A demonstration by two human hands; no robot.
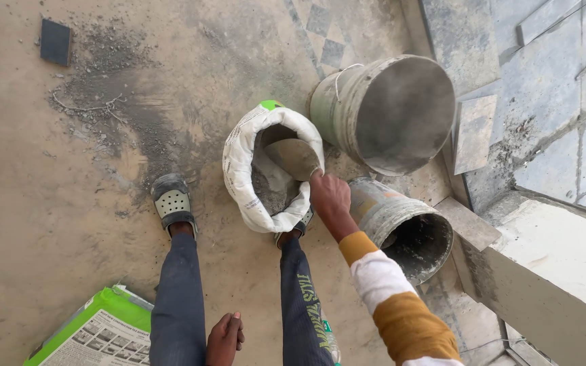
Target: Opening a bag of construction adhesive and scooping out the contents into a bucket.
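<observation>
Trowel (293, 157) dips into sack (242, 159), gripped by outstretched right hand (329, 196).

A matt woven-plastic sack (242, 163) holds rough grey powder (266, 193) beside two dusty, cement-crusted plastic buckets (388, 112) on gritty concrete floor (35, 203).

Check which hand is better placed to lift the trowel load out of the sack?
Right. The right hand is at the trowel, whose blade sits inside the open white sack over the grey powder. The left hand hangs by the thigh, apart from the sack, holding nothing visible.
</observation>
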